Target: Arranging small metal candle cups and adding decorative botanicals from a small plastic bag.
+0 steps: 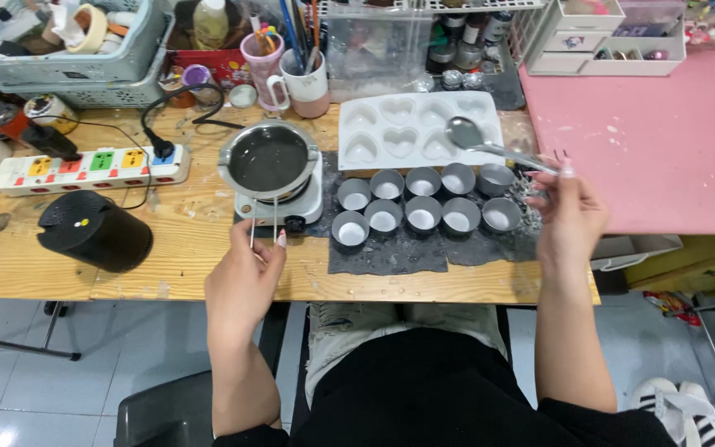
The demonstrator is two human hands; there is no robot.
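Metal spoon (490,146) pinched in our right hand (568,217), we keep it level while our left hand (246,277) grips the melting pot's (269,160) wire handle (263,222), seemingly steady.

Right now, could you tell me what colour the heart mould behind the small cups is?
White; the heart mould shows best in the head view.

Setting: a small home craft workshop, seemingly for casting wax or the like.
Bench: worn wooden table (167,240), stained and scratched, centre of the frame.
Heating gear: metal melting pot (269,159) on a small hot plate (308,203), upper centre.
Moulds: white heart mould tray (415,126) above rows of small round tins (422,213).
Storage: crowded supply baskets (68,58), upper left; small drawer unit (606,37), upper right.
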